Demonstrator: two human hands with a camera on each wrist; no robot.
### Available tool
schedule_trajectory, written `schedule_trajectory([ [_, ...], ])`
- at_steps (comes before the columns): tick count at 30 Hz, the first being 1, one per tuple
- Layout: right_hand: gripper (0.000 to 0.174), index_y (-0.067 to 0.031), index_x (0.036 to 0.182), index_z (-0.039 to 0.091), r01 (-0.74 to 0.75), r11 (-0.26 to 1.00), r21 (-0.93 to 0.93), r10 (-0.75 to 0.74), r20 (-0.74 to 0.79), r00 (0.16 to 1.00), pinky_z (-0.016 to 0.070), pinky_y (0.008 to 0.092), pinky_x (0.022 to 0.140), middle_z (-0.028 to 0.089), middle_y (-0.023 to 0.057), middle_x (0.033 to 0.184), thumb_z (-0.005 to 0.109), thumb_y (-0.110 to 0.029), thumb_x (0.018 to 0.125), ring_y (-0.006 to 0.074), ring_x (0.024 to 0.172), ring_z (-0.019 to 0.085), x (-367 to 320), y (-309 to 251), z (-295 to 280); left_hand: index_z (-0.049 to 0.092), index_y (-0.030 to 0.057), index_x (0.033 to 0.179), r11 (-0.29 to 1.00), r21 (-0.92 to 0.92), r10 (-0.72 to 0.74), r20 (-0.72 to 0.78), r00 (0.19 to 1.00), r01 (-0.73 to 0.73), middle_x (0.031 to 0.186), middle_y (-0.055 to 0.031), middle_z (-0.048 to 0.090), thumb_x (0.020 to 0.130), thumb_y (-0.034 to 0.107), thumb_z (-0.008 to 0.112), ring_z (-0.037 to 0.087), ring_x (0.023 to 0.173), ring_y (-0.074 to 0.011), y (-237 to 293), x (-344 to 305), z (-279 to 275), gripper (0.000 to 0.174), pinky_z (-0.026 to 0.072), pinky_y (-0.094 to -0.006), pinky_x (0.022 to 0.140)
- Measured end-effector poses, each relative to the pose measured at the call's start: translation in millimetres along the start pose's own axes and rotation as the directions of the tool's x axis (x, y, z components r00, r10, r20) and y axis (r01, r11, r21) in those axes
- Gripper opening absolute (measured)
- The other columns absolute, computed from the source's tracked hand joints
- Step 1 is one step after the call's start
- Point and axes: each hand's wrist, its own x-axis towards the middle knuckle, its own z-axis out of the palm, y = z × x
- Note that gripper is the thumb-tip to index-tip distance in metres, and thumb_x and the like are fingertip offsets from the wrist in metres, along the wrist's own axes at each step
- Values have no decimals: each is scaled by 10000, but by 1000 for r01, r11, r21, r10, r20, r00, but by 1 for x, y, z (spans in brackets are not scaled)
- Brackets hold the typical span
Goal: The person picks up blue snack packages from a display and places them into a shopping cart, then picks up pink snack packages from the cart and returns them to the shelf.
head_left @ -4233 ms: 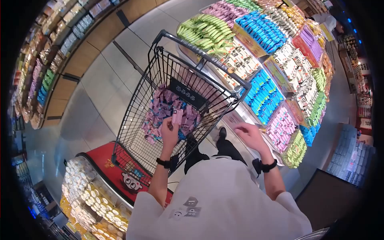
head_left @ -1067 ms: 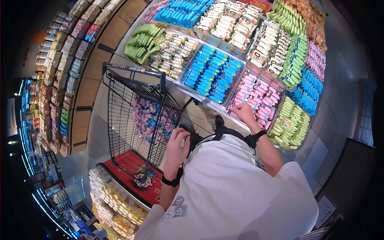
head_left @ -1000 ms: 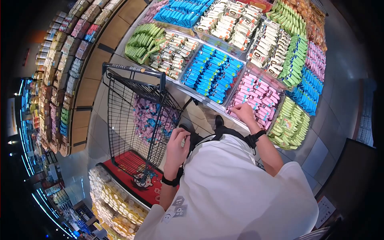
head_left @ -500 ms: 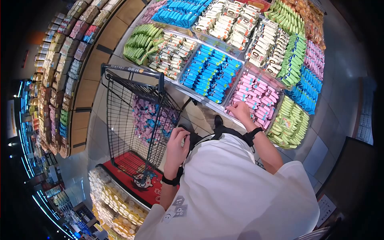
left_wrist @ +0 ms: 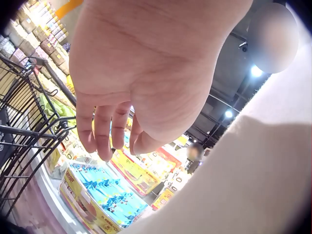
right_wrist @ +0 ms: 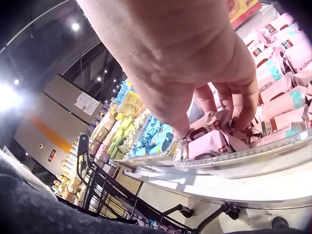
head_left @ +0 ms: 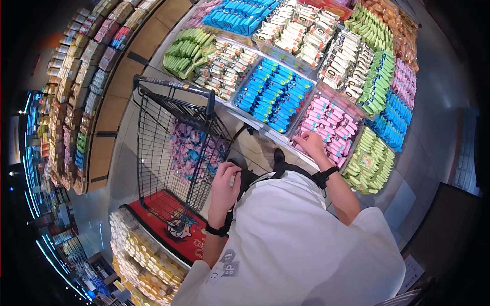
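Note:
Pink wrapped packets [head_left: 329, 122] fill a clear bin at the display's near edge. My right hand [head_left: 312, 145] reaches over the bin's front corner. In the right wrist view, the fingers of that hand [right_wrist: 195, 73] curl round a pink packet [right_wrist: 209, 145] just inside the clear rim. My left hand [head_left: 223, 188] hangs beside the cart, empty, its fingers loosely bent; the left wrist view shows the bare palm [left_wrist: 146, 73]. A black shopping cart [head_left: 176, 127] stands at the left, with a heap of pink and blue packets [head_left: 191, 153] in it.
Blue packets [head_left: 273, 94] lie in the bin left of the pink ones, green packets [head_left: 370, 163] in the bin to the right. Wooden shelving [head_left: 109, 115] curves along the left. A red-covered stand [head_left: 166, 217] is below the cart. The person's shoes are between cart and display.
The heap in the cart was under my left hand, which held a pink packet; that hand is now empty and outside the cart. My right hand has moved onto the pink bin.

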Motion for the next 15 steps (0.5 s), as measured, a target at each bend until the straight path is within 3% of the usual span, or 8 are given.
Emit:
schedule_trajectory([
  [3, 483, -17, 854, 756, -22, 999, 29, 22, 3, 1000, 565, 384, 710, 747, 143, 813, 846, -483, 768, 258, 742, 723, -2, 2, -5, 667, -8, 1032, 999, -40, -25, 0, 1000, 25, 1079, -145, 622, 899, -28, 680, 664, 905, -295, 0, -1, -4, 134, 546, -373, 787],
  [6, 485, -35, 852, 763, 12, 1000, 24, -11, -30, 999, 566, 415, 732, 739, 171, 800, 837, -506, 757, 313, 786, 730, 0, 11, -4, 662, -16, 1032, 1000, -22, -15, -15, 1000, 15, 1081, -143, 618, 896, -40, 679, 657, 888, -275, -7, -3, -5, 139, 545, -363, 792],
  [8, 436, -23, 899, 779, -9, 999, 37, 9, 17, 1000, 571, 369, 729, 749, 137, 832, 811, -446, 800, 259, 782, 730, 0, 13, -4, 668, -19, 1028, 1000, -9, -9, -23, 1000, 9, 1083, -141, 617, 903, -39, 676, 654, 872, -262, -9, -2, -7, 127, 542, -344, 782],
  [11, 357, -49, 930, 799, 84, 996, 3, -83, -44, 996, 574, 365, 747, 757, 131, 868, 784, -391, 828, 267, 807, 737, -1, 21, 2, 668, -19, 1028, 1000, -13, -20, -32, 999, 19, 1084, -142, 616, 903, -41, 673, 653, 871, -258, -14, -3, -10, 128, 538, -341, 789],
  [15, 260, -82, 947, 812, 82, 996, 40, -81, -45, 996, 575, 368, 756, 758, 130, 905, 772, -320, 851, 273, 823, 741, -2, 30, 7, 665, -16, 1034, 999, -24, -41, -30, 999, 40, 1088, -150, 616, 904, -37, 665, 661, 889, -267, -17, -3, -17, 132, 542, -360, 804],
])
